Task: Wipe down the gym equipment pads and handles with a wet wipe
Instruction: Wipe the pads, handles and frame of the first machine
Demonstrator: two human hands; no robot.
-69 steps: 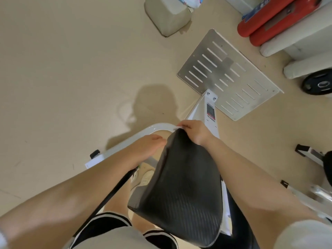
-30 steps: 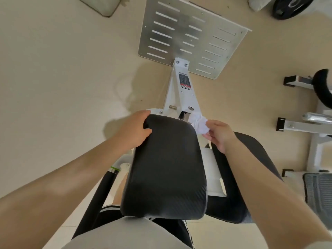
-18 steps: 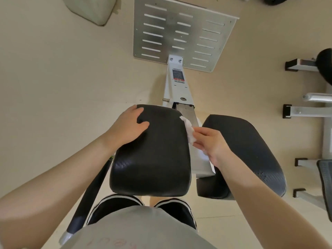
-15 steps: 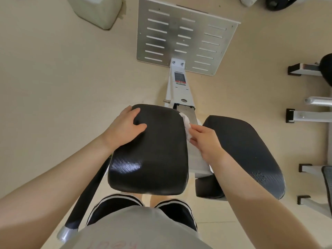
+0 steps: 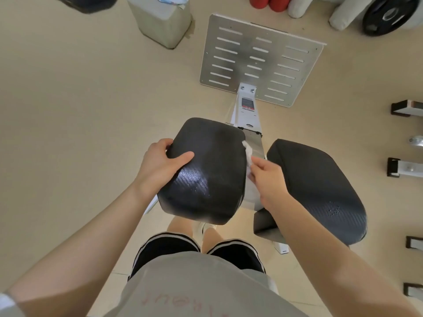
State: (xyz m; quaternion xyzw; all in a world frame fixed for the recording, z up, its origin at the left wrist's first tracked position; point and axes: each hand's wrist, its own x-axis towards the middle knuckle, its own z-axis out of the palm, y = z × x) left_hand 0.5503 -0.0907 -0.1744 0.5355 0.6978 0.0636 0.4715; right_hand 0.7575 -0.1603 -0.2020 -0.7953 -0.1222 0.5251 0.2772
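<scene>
While the person stands over the machine, the left hand (image 5: pixel 160 165) clasps the left edge of the near black pad (image 5: pixel 206 172), thumb lying on the top face and fingers wrapped under the side; the right hand (image 5: pixel 267 177) pinches a white wet wipe (image 5: pixel 248 154) against the right edge of that same pad, the grip closed on the wipe; the wipe sits in the gap between the pad and the white frame post (image 5: pixel 248 115), only part of it showing past the fingers. A glossy patch shows on the top face of the pad near the left thumb. A second black pad (image 5: pixel 320 188) lies to the right, just beside the right forearm and untouched by either hand. Farther off, the post meets a slotted metal footplate (image 5: pixel 261 58) on the beige floor (image 5: pixel 80 99); a grey bin (image 5: pixel 160 21) stands at far left and a black weight plate (image 5: pixel 386 14) at far right.
</scene>
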